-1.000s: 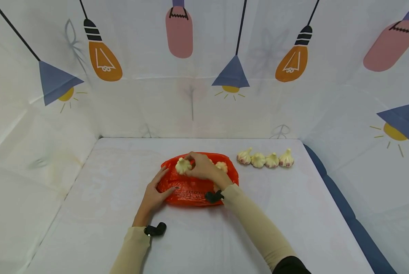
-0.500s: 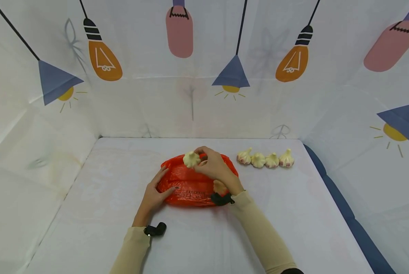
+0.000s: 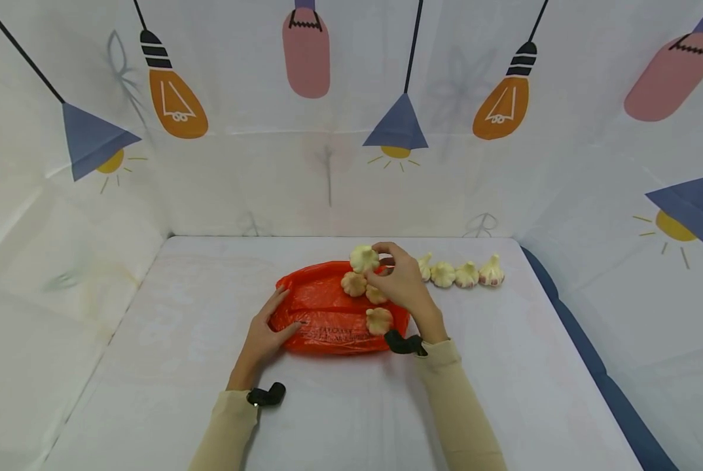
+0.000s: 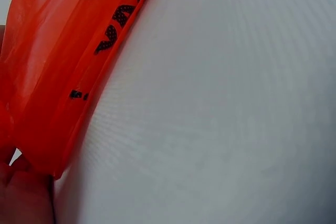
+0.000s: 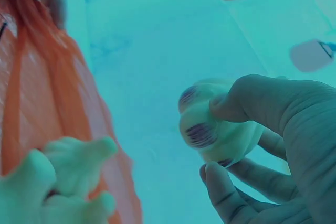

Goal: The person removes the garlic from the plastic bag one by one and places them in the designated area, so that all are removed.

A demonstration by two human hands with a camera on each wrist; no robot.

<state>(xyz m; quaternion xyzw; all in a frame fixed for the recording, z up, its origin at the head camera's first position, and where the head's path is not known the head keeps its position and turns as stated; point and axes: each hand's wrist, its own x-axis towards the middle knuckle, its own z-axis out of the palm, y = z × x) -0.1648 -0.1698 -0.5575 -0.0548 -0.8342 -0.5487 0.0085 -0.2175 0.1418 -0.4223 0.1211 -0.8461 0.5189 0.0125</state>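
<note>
In the head view, my right hand (image 3: 400, 275) holds a pale garlic bulb (image 3: 364, 260) between thumb and fingers, above the bag's back right part. The right wrist view shows purple-streaked skin on that garlic bulb (image 5: 210, 129). A red plastic bag (image 3: 316, 294) with dark printing lies flattened on the table. Against its left edge rests my left hand (image 3: 265, 337), thumb and fingers spread apart. Several more bulbs lie on the bag's right side, among them one garlic bulb (image 3: 353, 284) and another garlic bulb (image 3: 379, 321) nearer the front.
To the right of the bag, a row of garlic bulbs (image 3: 467, 275) stands near the back of the white table (image 3: 340, 412). Behind is a white cloth wall (image 3: 239, 183) printed with lamps. A dark blue edge (image 3: 593, 353) runs along the table's right side.
My right hand has carried the garlic bulb from the bag's back left part rightward and slightly back. Bulbs it covered on the bag are visible now. My left hand has stayed in place.
</note>
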